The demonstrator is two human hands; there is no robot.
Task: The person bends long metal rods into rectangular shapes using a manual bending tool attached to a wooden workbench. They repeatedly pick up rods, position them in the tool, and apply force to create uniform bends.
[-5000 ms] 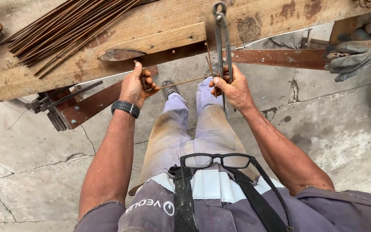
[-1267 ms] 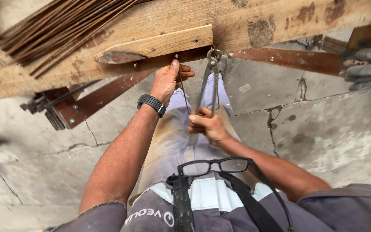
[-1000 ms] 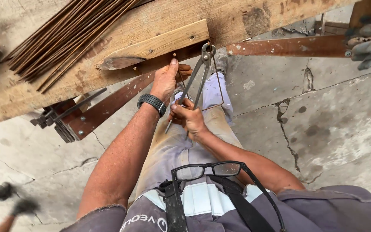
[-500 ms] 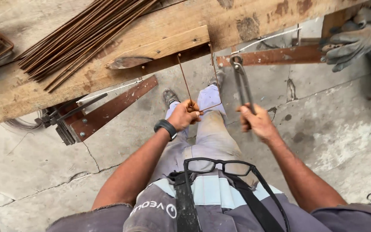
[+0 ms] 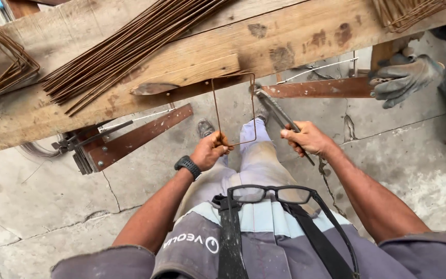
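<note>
The left hand is closed around the near corner of a thin rusty rod frame, bent into a nearly closed rectangle; the frame stands out from the bench edge toward the person, its far side just under the wooden block fixed to the bench. The right hand is clenched on the handle of a steel bending tool, whose head sits at the frame's far right corner, close beneath the bench edge; whether it actually bites the rod I cannot tell. A bundle of straight rods lies on the bench left of the block; finished frames are stacked at the bench's far left; a gloved hand of another person rests on a rusty flat bar right of the tool.

Likely trouble: the tool head could slip off the thin rod under leverage, jerking the right hand toward the bench edge; the frame could twist out of plane in the left hand's grasp, giving a skewed corner; the free rod end may spring back toward the fingers.
</note>
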